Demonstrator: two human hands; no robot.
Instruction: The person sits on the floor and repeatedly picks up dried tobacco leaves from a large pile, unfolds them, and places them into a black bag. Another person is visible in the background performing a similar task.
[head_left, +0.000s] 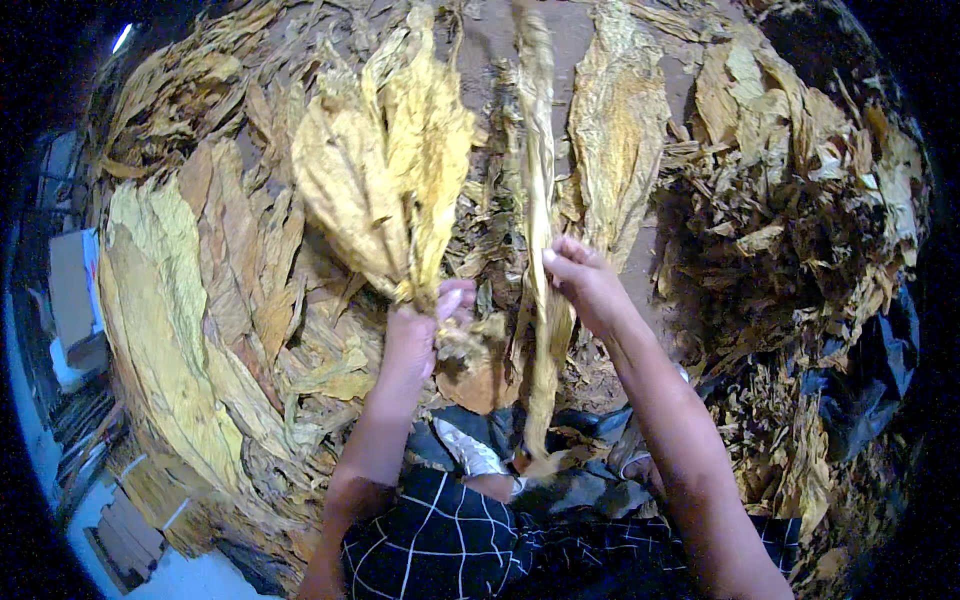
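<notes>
My left hand (424, 326) grips the stem ends of a bunch of dried yellow leaves (349, 169), which look like tobacco; the leaves fan out beyond it, up and to the left. In my right hand (577, 270), thumb and fingers pinch a long, narrow, folded pale leaf (538, 150) that runs from the top of the view down towards my lap. Just beyond the right hand lies a broad yellow-brown leaf (619, 127). Short crumpled leaf pieces (472, 341) are beside my left hand, partly blurred.
Long flat leaves (157, 322) are layered at the left. A dark heap of broken leaf scraps (765, 240) stands at the right, with black plastic sheeting (870, 405) near it. Brown leaves (180, 90) are piled at the far left. A cardboard box (73, 289) is at the left edge.
</notes>
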